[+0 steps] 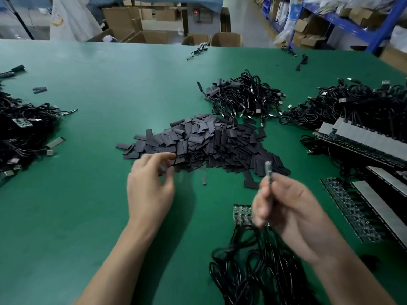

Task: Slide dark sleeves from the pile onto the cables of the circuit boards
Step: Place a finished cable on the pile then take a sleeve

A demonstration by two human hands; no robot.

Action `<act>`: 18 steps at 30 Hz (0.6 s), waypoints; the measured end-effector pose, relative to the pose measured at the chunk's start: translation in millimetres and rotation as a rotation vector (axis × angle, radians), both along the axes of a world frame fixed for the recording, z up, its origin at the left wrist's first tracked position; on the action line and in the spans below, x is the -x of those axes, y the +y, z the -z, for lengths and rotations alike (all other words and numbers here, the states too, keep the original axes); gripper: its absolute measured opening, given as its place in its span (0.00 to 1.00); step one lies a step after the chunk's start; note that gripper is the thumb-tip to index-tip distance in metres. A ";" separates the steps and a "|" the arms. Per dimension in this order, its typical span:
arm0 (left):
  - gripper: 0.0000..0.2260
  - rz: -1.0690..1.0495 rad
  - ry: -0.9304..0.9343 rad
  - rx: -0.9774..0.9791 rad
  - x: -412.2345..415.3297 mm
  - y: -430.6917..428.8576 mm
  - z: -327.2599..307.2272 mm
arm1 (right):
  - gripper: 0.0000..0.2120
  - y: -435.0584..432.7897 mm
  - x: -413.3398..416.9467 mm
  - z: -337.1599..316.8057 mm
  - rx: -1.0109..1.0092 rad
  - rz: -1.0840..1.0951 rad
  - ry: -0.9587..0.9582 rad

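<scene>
A big pile of flat dark sleeves (204,144) lies in the middle of the green table (88,128). My left hand (149,186) is at the pile's near left edge, its fingers pinching one dark sleeve (164,169). My right hand (288,208) grips a black cable just below its metal plug end (268,168), which points up, blurred. Small green circuit boards (242,214) lie side by side below that hand, and their black cables (259,267) trail toward me.
Finished cables with sleeves are heaped behind the pile (244,95) and at the left edge (19,133). More cables and rows of boards with grey strips (363,139) fill the right side. Cardboard boxes (154,36) stand beyond the table.
</scene>
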State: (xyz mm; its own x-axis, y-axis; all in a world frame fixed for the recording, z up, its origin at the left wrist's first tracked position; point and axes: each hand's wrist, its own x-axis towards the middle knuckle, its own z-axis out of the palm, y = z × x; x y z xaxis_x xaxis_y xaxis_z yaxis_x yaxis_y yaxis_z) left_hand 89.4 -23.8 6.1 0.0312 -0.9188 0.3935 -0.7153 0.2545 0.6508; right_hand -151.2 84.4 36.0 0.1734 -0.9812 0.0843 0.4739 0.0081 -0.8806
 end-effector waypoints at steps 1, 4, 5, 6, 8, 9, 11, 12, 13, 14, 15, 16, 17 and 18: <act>0.15 -0.066 -0.070 -0.031 -6.6 -4.2 2.1 | 0.11 0.1 6.5 -2.7 0.011 -0.022 -0.120; 0.17 -0.159 -0.215 -0.126 -19.9 -10.3 6.4 | 0.10 -4.0 25.9 -7.2 0.024 -0.122 -0.506; 0.16 -0.167 -0.236 -0.131 -21.7 -10.6 7.3 | 0.10 -5.3 30.9 -8.0 -0.005 -0.152 -0.594; 0.15 -0.171 -0.249 -0.126 -22.7 -10.6 7.8 | 0.11 -5.8 34.9 -8.6 -0.026 -0.153 -0.615; 0.13 -0.175 -0.251 -0.099 -24.6 -11.5 7.3 | 0.12 -6.4 38.4 -4.1 -0.070 -0.060 -0.417; 0.13 -0.176 -0.242 -0.087 -25.7 -12.4 6.3 | 0.13 -5.6 39.0 -1.4 -0.092 0.012 -0.207; 0.12 -0.170 -0.230 -0.066 -28.4 -14.1 6.0 | 0.16 -5.0 36.1 4.4 -0.146 0.072 0.137; 0.12 -0.164 -0.226 -0.053 -29.3 -14.9 6.5 | 0.16 -5.6 32.7 6.6 -0.159 0.062 0.228; 0.12 -0.153 -0.213 -0.044 -29.6 -15.3 6.8 | 0.15 -6.0 28.5 8.2 -0.162 0.040 0.281; 0.12 -0.131 -0.182 -0.039 -29.0 -15.2 6.4 | 0.14 -6.3 24.2 9.1 -0.157 0.018 0.316; 0.12 -0.090 -0.125 -0.045 -27.4 -14.6 5.3 | 0.14 -6.4 20.0 9.5 -0.151 -0.001 0.333; 0.12 -0.025 -0.040 -0.062 -25.0 -13.5 4.0 | 0.15 -6.2 16.4 9.6 -0.144 -0.012 0.344; 0.12 0.056 0.067 -0.091 -21.7 -11.6 2.3 | 0.15 -6.0 13.6 9.9 -0.135 -0.019 0.353; 0.12 0.144 0.184 -0.134 -17.2 -8.8 0.0 | 0.16 -5.9 11.0 10.0 -0.126 -0.019 0.366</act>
